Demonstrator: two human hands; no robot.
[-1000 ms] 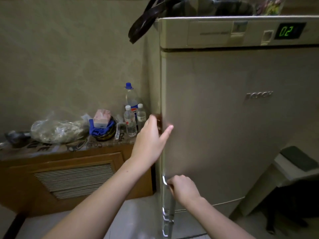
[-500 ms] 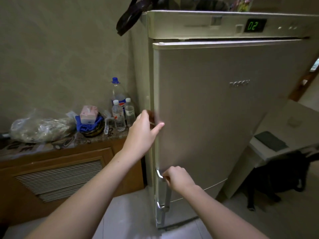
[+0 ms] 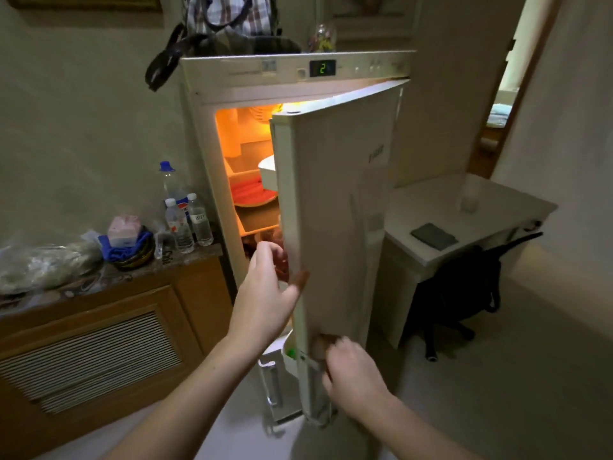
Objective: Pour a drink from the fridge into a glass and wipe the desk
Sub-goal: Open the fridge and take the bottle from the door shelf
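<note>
The cream fridge (image 3: 252, 78) stands in the middle with its upper door (image 3: 335, 227) swung partly out toward me. Orange light shows shelves inside with a white box (image 3: 268, 175) and a red dish (image 3: 253, 194). My left hand (image 3: 265, 293) is wrapped around the door's free edge, fingers inside, thumb on the front. My right hand (image 3: 348, 366) grips the door handle low on the front. A glass (image 3: 469, 200) stands on the white desk (image 3: 431, 207) at the right. No drink is clearly visible inside the fridge.
A wooden cabinet (image 3: 99, 327) at the left carries water bottles (image 3: 185, 224), a tissue pack, a blue cloth (image 3: 116, 250) and a plastic bag. A dark cloth (image 3: 434, 236) lies on the desk, a black office chair (image 3: 464, 293) under it. A bag sits on the fridge top.
The fridge door, shut one second ago, has swung open toward me, and the lit inside shows. Both hands stay on the door, and my view has moved back.
</note>
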